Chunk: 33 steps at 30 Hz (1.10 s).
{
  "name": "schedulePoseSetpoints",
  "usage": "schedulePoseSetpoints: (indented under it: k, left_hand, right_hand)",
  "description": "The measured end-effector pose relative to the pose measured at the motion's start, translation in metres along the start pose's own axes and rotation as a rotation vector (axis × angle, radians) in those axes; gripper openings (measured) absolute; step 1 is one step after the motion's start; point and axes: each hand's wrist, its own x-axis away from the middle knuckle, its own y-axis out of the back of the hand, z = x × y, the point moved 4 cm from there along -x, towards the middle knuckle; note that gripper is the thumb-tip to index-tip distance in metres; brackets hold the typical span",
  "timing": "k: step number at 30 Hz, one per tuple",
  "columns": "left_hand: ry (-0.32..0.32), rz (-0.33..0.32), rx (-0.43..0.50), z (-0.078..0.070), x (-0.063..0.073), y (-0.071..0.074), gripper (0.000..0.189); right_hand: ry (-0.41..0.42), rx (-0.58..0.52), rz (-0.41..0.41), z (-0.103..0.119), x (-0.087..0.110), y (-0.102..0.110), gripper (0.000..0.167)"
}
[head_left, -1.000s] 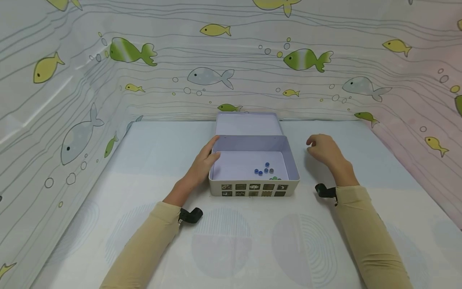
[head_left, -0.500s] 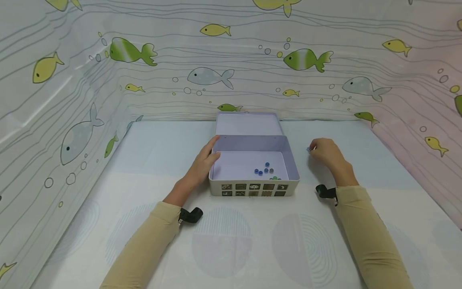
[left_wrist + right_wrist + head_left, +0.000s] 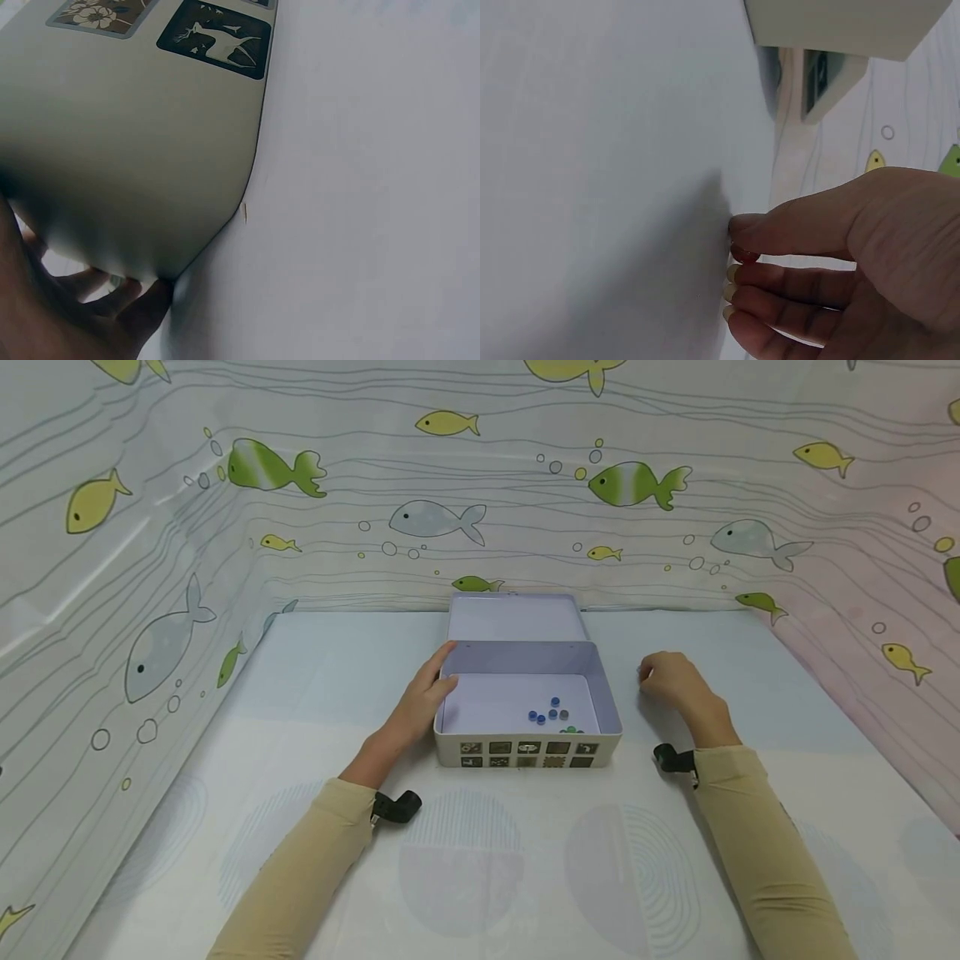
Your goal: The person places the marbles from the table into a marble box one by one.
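A rectangular tin box (image 3: 528,749), pale lilac inside and with small picture squares along its front, stands with its lid (image 3: 517,617) open at the back. My left hand (image 3: 415,704) grips the box's left side, thumb over the rim. In the left wrist view, the fingers (image 3: 142,307) curl at the box's edge. Several small blue beads (image 3: 553,714) and a green bead (image 3: 572,729) lie inside at the right. Right of the box, my right hand (image 3: 675,683) pinches thumb and index finger together at the tabletop, around a small bluish bead almost hidden by the fingertips.
The box's front wall partly covers the nearest beads. A pale patterned cloth (image 3: 525,877) covers the table, and a fish-print sheet (image 3: 525,510) rises behind it and at both sides. Each wrist carries a black camera mount (image 3: 397,807).
My right hand has dipped slightly toward the table. The small blue bead that showed at its fingertips half a second ago is now nearly covered. The left hand and box stay put.
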Motion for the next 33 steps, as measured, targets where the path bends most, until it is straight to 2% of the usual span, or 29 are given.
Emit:
schedulePoseSetpoints:
  k: [10,15,33]
  left_hand:
    - [0.004,0.005,0.002,0.000,0.001,0.000,0.060]
    - [0.002,0.000,-0.001,0.000,0.001,0.000,0.060]
    - [-0.002,0.000,0.001,-0.002,0.001,0.000,0.060]
  right_hand:
    - [-0.003,0.008,0.039,0.001,-0.004,-0.002,0.025]
    - [0.014,0.003,0.025,0.006,-0.003,0.001,0.027]
    - [0.110,0.005,-0.048,0.050,0.008,0.014,0.029]
